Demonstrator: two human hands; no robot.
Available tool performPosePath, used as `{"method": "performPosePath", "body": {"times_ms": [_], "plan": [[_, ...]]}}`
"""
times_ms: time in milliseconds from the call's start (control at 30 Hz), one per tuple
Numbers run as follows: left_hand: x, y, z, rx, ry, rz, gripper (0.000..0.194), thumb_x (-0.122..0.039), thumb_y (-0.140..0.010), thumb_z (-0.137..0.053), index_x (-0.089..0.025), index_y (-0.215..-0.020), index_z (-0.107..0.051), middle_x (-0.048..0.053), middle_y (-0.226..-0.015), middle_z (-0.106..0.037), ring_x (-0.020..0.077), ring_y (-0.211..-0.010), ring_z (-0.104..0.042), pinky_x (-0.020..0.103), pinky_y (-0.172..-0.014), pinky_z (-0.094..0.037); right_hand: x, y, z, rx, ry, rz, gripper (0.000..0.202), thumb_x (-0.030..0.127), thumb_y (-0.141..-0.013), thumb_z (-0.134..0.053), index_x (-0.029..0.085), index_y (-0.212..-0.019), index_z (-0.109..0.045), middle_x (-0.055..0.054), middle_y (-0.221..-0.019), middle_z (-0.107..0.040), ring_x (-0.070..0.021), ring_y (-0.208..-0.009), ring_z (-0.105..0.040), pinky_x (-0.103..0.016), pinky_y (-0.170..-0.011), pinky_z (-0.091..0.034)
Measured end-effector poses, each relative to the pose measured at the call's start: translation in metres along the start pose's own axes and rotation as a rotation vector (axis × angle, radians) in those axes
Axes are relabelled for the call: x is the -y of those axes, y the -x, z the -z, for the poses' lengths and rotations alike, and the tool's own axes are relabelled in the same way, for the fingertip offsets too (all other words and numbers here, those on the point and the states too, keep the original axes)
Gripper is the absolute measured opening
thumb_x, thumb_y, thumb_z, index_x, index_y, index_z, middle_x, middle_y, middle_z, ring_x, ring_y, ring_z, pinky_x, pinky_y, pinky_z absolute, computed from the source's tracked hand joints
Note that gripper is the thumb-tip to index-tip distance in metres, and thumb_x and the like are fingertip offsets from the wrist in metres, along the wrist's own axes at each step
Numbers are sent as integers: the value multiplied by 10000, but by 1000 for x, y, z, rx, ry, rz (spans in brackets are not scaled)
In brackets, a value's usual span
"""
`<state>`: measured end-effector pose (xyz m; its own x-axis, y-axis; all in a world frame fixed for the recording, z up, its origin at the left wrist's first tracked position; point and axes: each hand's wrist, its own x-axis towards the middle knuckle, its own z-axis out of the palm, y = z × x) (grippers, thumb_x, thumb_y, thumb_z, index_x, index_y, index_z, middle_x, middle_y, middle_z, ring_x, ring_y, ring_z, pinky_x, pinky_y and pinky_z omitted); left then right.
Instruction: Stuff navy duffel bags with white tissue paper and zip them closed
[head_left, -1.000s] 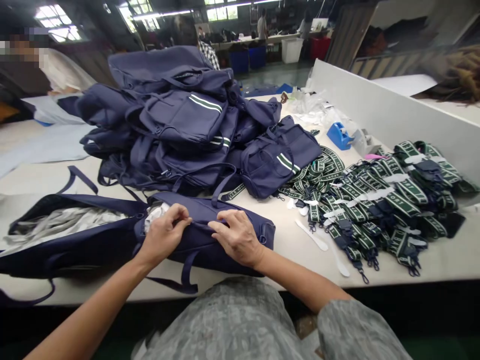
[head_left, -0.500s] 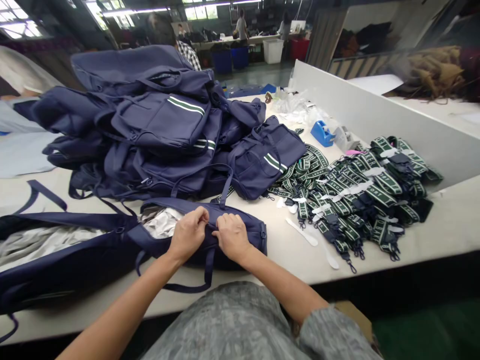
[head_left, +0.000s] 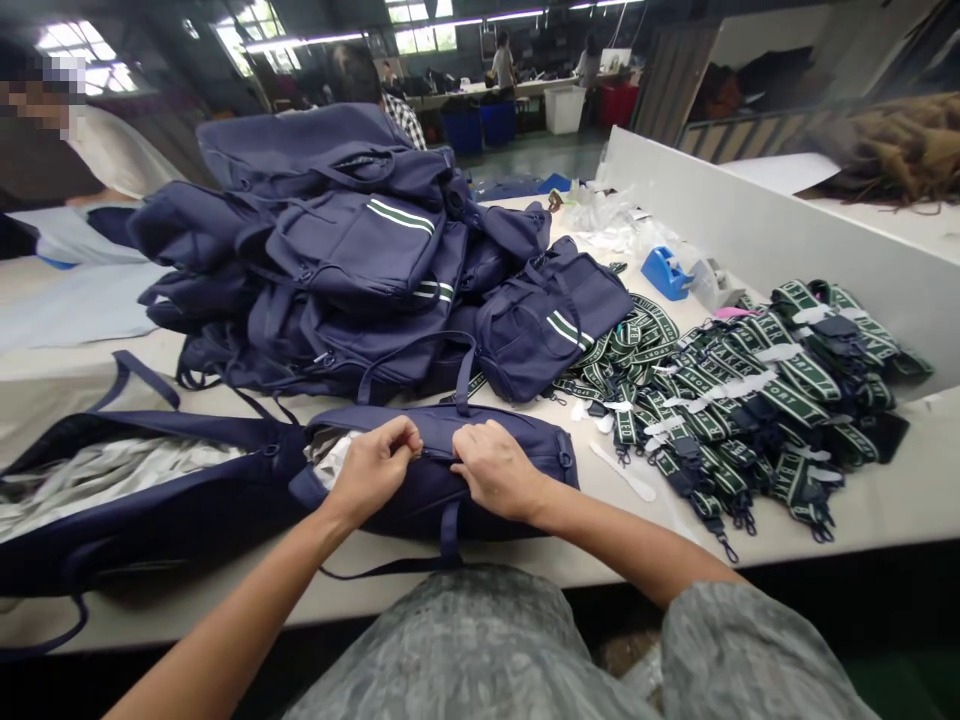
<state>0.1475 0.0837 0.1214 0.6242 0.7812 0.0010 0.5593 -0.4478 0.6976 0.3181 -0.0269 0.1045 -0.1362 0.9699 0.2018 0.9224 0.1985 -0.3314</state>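
A navy bag point(head_left: 517, 435) lies lengthwise in front of me, its top opening running left to right. My left hand point(head_left: 379, 465) pinches the zipper at the top edge; the pull itself is hidden by the fingers. To the right, my right hand point(head_left: 495, 470) has its fingers closed on the bag's top edge, a short gap from the left. White stuffing point(head_left: 330, 457) shows in the opening left of my left hand. A handle strap point(head_left: 450, 535) hangs over the bag's near side.
Another open navy bag point(head_left: 247, 500) with pale stuffing lies at left. Behind stands a heap of navy bags point(head_left: 352, 245). Green lettered straps point(head_left: 750, 390) pile up at right, near a blue tape dispenser point(head_left: 666, 273) and a white partition point(head_left: 750, 200). A person point(head_left: 120, 150) stands at far left.
My left hand has slid left along the bag's top edge, and the gap between my hands has widened. The whole view has shifted, so things appear farther right.
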Motion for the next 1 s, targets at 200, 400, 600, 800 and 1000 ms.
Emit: {"method": "performPosePath", "body": {"times_ms": [200, 400, 600, 800, 1000], "plan": [[-3, -13, -16, 77, 161, -50, 73, -193, -737, -524, -194, -666, -540, -37, -616, -555, 126, -610, -505, 243, -621, -372, -26, 12, 12, 18, -47, 30, 132, 180, -883, -662, 165, -879, -530, -47, -866, -612, -189, -803, -520, -307, -760, -343], [-28, -39, -57, 224, 189, -76, 33, -188, -733, -524, -192, -715, -552, -29, -617, -562, 131, -604, -511, 246, -607, -384, -85, 31, 18, 4, -130, 27, 204, 144, -819, -717, 184, -799, -519, -26, -820, -591, -181, -797, -510, -293, -759, -352], [-33, -71, -49, 222, -137, -323, 355, -286, -835, -583, -217, -1181, -609, 47, -932, -679, 222, -893, -627, 361, -865, -481, -170, 66, 25, -167, -302, -282, 235, 110, -769, -734, 192, -722, -520, 8, -771, -566, -165, -774, -512, -281, -740, -395], [27, -87, -25, 300, -321, -426, 586, -650, -824, -572, -226, -1220, -647, 103, -1223, -623, 282, -1141, -570, 419, -1025, -452, -133, 88, 14, -458, -128, -581, 91, 157, -816, -696, 190, -844, -617, -55, -938, -626, -221, -957, -529, -355, -893, -427], [21, -65, -42, 251, -441, -498, 550, -555, -911, -452, -193, -1300, -594, 114, -1218, -604, 260, -1132, -574, 392, -1027, -454, -11, 98, -5, -501, -341, -867, 347, 386, -915, -617, 219, -1219, -623, 1, -758, -639, -159, -724, -616, -272, -750, -468]]}}
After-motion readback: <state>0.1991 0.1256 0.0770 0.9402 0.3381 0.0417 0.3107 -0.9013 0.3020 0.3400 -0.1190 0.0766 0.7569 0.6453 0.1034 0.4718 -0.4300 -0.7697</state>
